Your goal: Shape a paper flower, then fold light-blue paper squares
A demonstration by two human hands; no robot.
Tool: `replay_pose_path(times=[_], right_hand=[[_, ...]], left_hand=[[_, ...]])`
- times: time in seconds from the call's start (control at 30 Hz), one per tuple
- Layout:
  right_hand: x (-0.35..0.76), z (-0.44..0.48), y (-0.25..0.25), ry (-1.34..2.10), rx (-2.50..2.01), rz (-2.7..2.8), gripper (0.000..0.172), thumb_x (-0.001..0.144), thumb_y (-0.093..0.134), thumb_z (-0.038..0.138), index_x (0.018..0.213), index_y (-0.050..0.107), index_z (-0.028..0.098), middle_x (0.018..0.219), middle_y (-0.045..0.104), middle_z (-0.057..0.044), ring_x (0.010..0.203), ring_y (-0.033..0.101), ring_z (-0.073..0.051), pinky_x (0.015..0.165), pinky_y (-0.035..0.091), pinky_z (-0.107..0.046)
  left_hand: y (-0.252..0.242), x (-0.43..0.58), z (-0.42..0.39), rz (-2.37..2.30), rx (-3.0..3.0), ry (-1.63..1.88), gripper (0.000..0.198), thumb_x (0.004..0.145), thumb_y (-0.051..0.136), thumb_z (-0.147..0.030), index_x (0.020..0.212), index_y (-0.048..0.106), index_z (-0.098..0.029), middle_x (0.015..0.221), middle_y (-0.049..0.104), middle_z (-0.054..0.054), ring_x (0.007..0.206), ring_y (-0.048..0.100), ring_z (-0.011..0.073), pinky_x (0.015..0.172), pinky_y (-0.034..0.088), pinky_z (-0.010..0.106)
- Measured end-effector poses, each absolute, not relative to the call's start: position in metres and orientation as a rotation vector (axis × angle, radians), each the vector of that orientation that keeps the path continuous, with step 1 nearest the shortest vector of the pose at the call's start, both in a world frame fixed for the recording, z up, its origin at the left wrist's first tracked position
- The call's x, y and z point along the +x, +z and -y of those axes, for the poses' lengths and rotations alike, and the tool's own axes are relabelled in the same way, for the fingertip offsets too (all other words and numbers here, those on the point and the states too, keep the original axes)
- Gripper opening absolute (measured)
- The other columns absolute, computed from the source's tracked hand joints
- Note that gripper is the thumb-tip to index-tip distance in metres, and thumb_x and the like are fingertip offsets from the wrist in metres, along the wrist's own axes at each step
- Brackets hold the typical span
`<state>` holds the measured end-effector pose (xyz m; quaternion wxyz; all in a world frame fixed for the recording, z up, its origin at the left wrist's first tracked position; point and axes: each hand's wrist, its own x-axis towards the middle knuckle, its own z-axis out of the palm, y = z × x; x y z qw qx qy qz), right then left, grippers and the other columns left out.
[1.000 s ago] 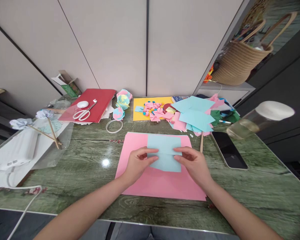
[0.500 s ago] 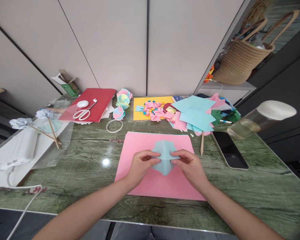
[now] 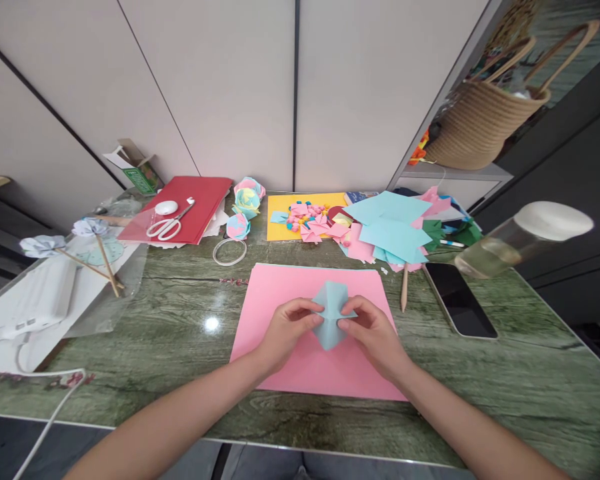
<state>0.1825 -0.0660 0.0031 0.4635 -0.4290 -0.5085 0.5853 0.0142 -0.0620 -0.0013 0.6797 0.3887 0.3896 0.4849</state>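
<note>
A pale blue piece of folded paper (image 3: 331, 320) is held up between both hands, creased down and across its middle. My left hand (image 3: 293, 327) pinches its left side between thumb and fingers. On the right side, my right hand (image 3: 373, 323) pinches it the same way. Below them lies a stack of pink paper sheets (image 3: 305, 373) on the green, wood-patterned table (image 3: 175, 360).
Behind the stack are a roll of tape (image 3: 229, 252), paper flowers (image 3: 247, 200) and a heap of blue paper pieces (image 3: 395, 227). Scissors (image 3: 167, 227) lie on a red folder (image 3: 200, 213). To the right are a phone (image 3: 460, 300) and a bottle (image 3: 500, 247).
My hands have drawn slightly closer together. The blue paper has narrowed, its sides folding inward along the creases.
</note>
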Motion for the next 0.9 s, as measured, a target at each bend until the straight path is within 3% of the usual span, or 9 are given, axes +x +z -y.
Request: replay_pose_path(times=[0.17, 0.37, 0.57, 0.9], right_hand=[[0.186, 0.067, -0.001, 1.455, -1.127, 1.278, 0.014, 0.066, 0.069, 0.029, 0.076, 0.059, 0.025, 0.079, 0.056, 0.002, 0.073, 0.049, -0.013, 0.060, 0.039, -0.022], [0.186, 0.066, 0.006, 1.358, -1.214, 1.379, 0.012, 0.065, 0.069, 0.029, 0.075, 0.064, 0.024, 0.077, 0.062, 0.001, 0.076, 0.054, -0.014, 0.065, 0.042, -0.023], [0.185, 0.067, 0.012, 1.338, -1.213, 1.465, 0.012, 0.066, 0.068, 0.032, 0.072, 0.066, 0.022, 0.074, 0.065, -0.001, 0.073, 0.058, -0.015, 0.065, 0.045, -0.026], [0.185, 0.067, 0.012, 1.257, -1.259, 1.444, 0.014, 0.068, 0.066, 0.033, 0.075, 0.063, 0.021, 0.075, 0.063, -0.001, 0.070, 0.056, -0.015, 0.059, 0.045, -0.025]], left_hand=[[0.000, 0.013, 0.062, -0.842, 0.820, 1.001, 0.012, 0.062, 0.072, -0.021, 0.071, 0.065, -0.021, 0.073, 0.060, -0.003, 0.070, 0.053, 0.0107, 0.063, 0.039, 0.022], [0.001, 0.010, 0.061, -0.911, 0.951, 0.986, 0.028, 0.057, 0.075, -0.022, 0.085, 0.067, -0.023, 0.084, 0.064, 0.000, 0.076, 0.056, 0.0138, 0.065, 0.042, 0.024], [0.003, 0.011, 0.061, -1.004, 1.184, 0.971, 0.016, 0.059, 0.074, -0.027, 0.070, 0.069, -0.018, 0.071, 0.067, 0.003, 0.069, 0.057, 0.0148, 0.065, 0.044, 0.026], [0.003, 0.012, 0.062, -1.032, 1.056, 1.017, 0.019, 0.057, 0.075, -0.026, 0.073, 0.069, -0.019, 0.074, 0.066, 0.002, 0.070, 0.057, 0.0145, 0.063, 0.044, 0.024]])
